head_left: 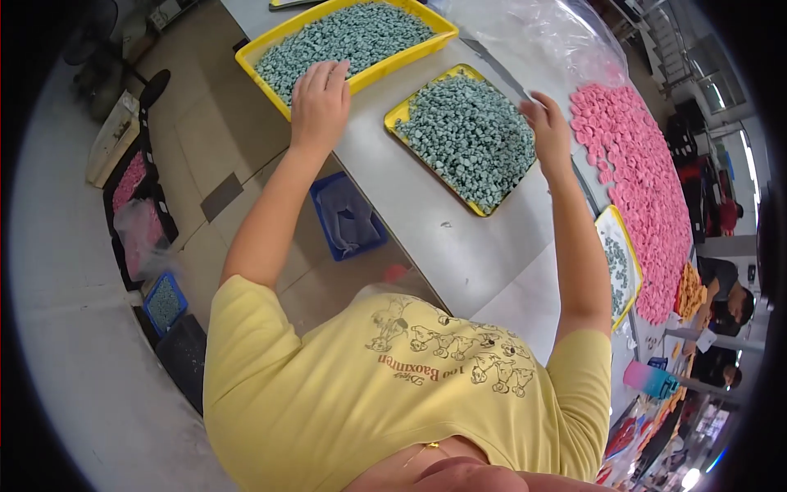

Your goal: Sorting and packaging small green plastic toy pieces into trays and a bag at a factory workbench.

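My left hand [320, 105] reaches over the near rim of a deep yellow tub [403, 59]. Its fingers are stretched out on or just above the small teal pieces [352, 37] inside, and I see nothing held. Beside the right edge of a shallow yellow tray [398, 115] is my right hand [548, 131], fingers apart and slightly bent, with nothing visible in it. Whether it touches the tray I cannot tell. A heap of the same teal pieces [471, 135] fills this tray, which rests on the pale table [426, 238].
Many pink discs [635, 197] spread along the right, beside a white-lined yellow tray [627, 254] with a few teal pieces. Clear plastic [525, 33] lies at the back. A blue bin [348, 217] stands below the table's left edge. A pink-and-blue bottle [650, 380] is at right.
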The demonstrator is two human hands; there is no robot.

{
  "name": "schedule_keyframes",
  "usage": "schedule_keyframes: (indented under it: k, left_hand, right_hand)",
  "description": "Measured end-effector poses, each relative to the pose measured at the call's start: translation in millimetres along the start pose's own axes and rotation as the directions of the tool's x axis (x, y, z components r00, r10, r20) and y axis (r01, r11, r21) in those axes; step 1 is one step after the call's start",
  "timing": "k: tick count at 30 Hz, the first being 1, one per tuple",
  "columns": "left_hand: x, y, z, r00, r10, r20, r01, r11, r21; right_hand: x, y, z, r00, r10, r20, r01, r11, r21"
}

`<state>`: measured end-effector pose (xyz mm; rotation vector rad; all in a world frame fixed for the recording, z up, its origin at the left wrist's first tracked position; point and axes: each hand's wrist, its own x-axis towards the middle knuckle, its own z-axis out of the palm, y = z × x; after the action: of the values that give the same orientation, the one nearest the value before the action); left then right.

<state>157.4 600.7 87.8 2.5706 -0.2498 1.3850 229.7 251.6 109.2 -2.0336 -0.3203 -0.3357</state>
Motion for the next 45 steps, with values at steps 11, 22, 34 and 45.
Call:
schedule_keyframes:
  k: [11, 22, 34, 45]
  left_hand:
    - [-4, 24, 16, 0.913, -0.191, 0.36, 0.116, 0.968, 0.222]
    - [-28, 97, 18, 0.958, 0.055, 0.281, 0.031, 0.956, -0.293]
    - [-19, 81, 46, 0.849, -0.172, 0.5, 0.37, 0.869, -0.328]
    - [-27, 85, 36, 0.905, -0.194, 0.379, 0.331, 0.88, -0.34]
  right_hand:
    - [-117, 4, -59, 0.677, 0.727, 0.115, -0.728, 0.638, 0.249]
    - [-83, 19, -73, 0.564, 0.799, 0.208, -0.825, 0.531, 0.196]
    - [-70, 24, -65, 0.515, 0.852, 0.089, -0.853, 0.5, 0.148]
    - [-73, -12, -65, 0.548, 0.831, 0.096, -0.83, 0.525, 0.191]
